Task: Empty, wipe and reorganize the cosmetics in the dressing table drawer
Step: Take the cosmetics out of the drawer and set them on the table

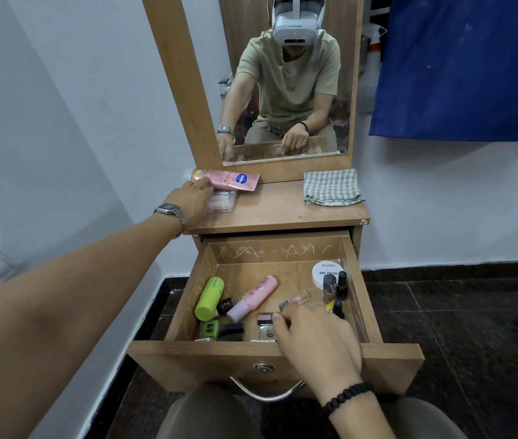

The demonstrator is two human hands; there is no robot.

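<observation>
The drawer [351, 280] of the dressing table [283, 213] stands pulled out, and most of the cosmetics lie loose on its floor: a lime-green bottle [208, 298] at the left, a pink bottle [256, 297] slanting across the middle, a white nail polish jar [327, 273] in the far right corner with small dark nail polish bottles [335, 288] just in front of it. The right hand [317, 343] reaches down into the near part of the drawer, its fingers curled over a small pink-and-black bottle [264, 317], thumb tip touching it; whether it truly grips the bottle cannot be told (the palm hides what lies beneath). A clear lip gloss tube [295, 299] lies just beyond the knuckles. The left hand [189, 198] stretches to the table's left rear, fingers resting on the cap end of a pink lotion tube [229, 180] that lies on top of a clear plastic case [222, 201]. A folded checked cloth [332, 186] sits well apart, at the table's right rear below the mirror [283, 74].
</observation>
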